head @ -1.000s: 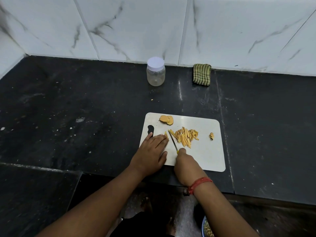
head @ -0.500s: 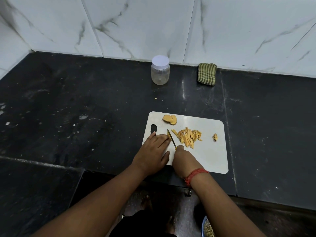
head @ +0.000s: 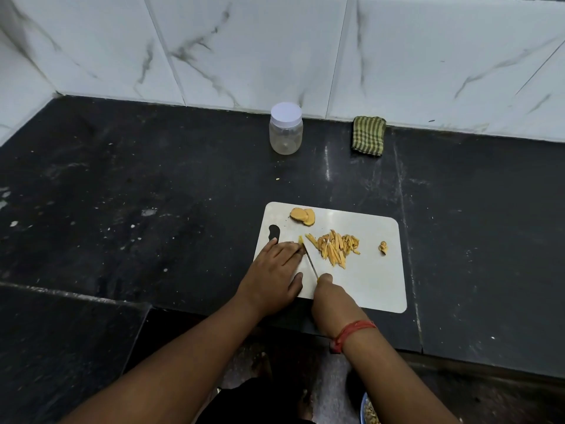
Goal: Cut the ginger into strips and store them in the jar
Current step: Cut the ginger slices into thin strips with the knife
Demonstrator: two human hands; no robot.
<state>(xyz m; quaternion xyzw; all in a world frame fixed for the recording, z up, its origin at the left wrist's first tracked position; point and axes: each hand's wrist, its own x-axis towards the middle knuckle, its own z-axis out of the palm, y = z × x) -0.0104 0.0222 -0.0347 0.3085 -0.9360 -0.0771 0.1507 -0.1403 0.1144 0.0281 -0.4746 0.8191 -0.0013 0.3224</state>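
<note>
On the cutting board (head: 373,289), the pile of ginger strips (head: 334,246) lies unchanged at its middle, and two uncut slices (head: 302,216) stay at its far left. The knife (head: 309,261) has shifted leftward from the pile, gripped by the right hand (head: 331,301). The left hand (head: 275,275) still presses a ginger piece, fingers fairly straight. The lidded jar (head: 286,128) stands on the table (head: 153,194) beyond the board.

I can read no text, label or number anywhere; my jar (head: 286,128) looks unlabelled, though it's small and blurry.
</note>
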